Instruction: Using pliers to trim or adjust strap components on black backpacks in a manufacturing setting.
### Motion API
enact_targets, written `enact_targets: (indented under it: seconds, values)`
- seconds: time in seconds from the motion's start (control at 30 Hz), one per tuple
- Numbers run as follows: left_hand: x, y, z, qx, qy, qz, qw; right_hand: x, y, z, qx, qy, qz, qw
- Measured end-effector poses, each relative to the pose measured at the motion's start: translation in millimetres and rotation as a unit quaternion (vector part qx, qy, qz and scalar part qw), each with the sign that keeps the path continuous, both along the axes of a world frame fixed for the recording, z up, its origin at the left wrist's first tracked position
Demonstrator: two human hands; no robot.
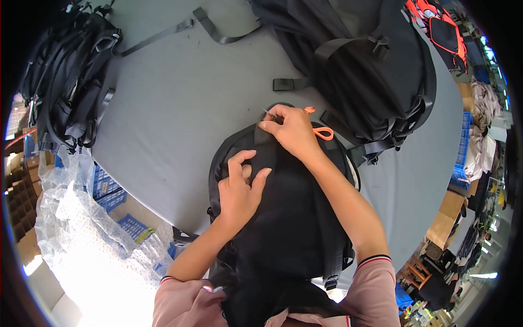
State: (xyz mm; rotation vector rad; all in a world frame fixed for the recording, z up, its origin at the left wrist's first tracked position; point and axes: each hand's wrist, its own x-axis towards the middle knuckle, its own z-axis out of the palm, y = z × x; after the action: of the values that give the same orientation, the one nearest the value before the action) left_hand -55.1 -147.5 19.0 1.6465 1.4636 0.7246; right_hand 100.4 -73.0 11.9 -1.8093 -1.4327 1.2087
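A black backpack (pixel 289 218) lies before me on the grey table, its top end pointing away. My right hand (pixel 291 131) is at that top end, closed around a small dark pointed tool (pixel 271 115) that looks like thread snips. The tip sticks out past the fingers to the left; the palm hides the rest. My left hand (pixel 239 188) hovers over or rests lightly on the upper left of the backpack, fingers curved and apart, with nothing seen in them. Beside my right wrist is an orange cord loop (pixel 324 133).
Another black backpack (pixel 365 71) lies at the far right. Several black bags or straps (pixel 71 82) are heaped at the far left of the grey table (pixel 163 136). Beyond its left edge are clear plastic wrap (pixel 81 234) and blue crates (pixel 106 188); cardboard (pixel 445 218) stands at right.
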Motion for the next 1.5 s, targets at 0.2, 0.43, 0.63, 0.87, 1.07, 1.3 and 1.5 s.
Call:
enact_targets:
  seconds: [0.2, 0.43, 0.63, 0.87, 1.07, 1.3, 1.5]
  values:
    - [-6, 10, -13, 0.077, 0.087, -0.032, 0.993, 13, -24, -5, 0.063, 0.044, -0.058, 0.995]
    - [-6, 17, -17, 0.061, 0.145, -0.054, 0.986, 9, -24, -16, 0.112, -0.098, 0.051, 0.988]
    - [-2, 47, -6, 0.219, 0.175, -0.101, 0.955, 6, -23, -24, 0.107, -0.086, 0.015, 0.990]
    - [9, 92, -18, 0.189, 0.154, -0.217, 0.945, 13, -25, -19, 0.080, 0.154, -0.172, 0.970]
    - [12, 125, -18, 0.040, 0.202, -0.315, 0.926, 15, -36, -11, 0.101, 0.095, -0.167, 0.976]
    - [25, 105, -47, 0.200, 0.104, -0.353, 0.908, 30, -50, -28, 0.172, -0.045, -0.175, 0.968]
    - [15, 106, -44, 0.273, 0.209, -0.360, 0.867, 1, -49, -43, 0.199, 0.033, -0.210, 0.957]
